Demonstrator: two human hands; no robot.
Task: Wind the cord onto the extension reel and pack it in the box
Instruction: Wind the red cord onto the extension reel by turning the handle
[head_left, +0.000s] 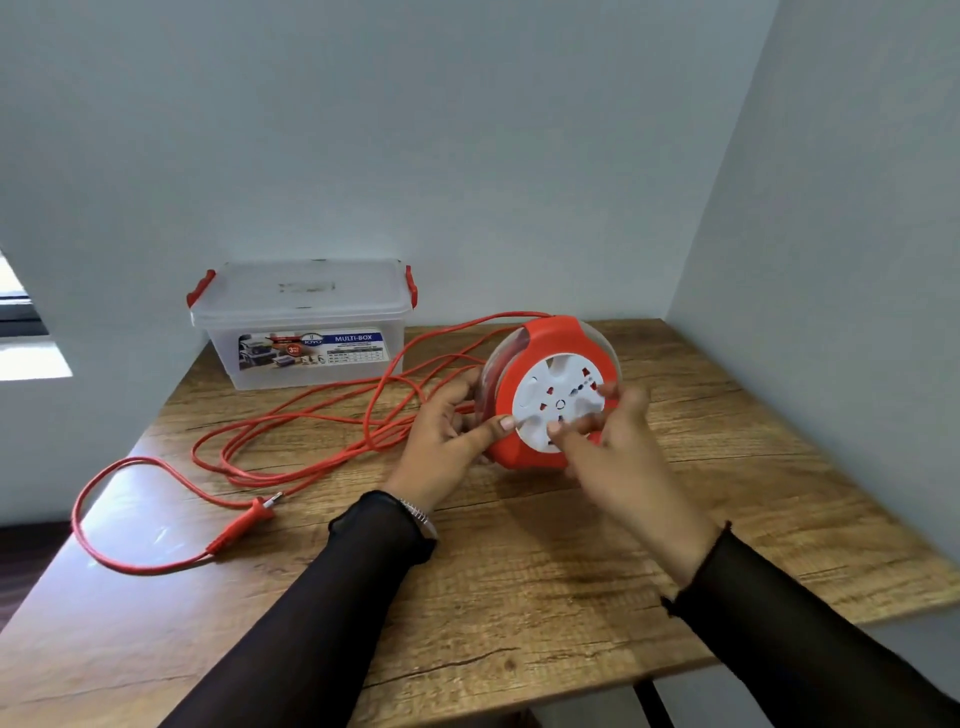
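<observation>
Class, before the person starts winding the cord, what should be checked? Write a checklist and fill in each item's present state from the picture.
1. Reel held firmly: left hand on its side, right hand on the white face. Ok.
2. Plug free, lying on the table. Ok.
3. Cord free of knots: loose overlapping loops. Cannot tell.
4. Cord kept on the table: one loop hangs over the left edge. Not ok.
5. Box ready to receive the reel: lid on. Not ok.
</observation>
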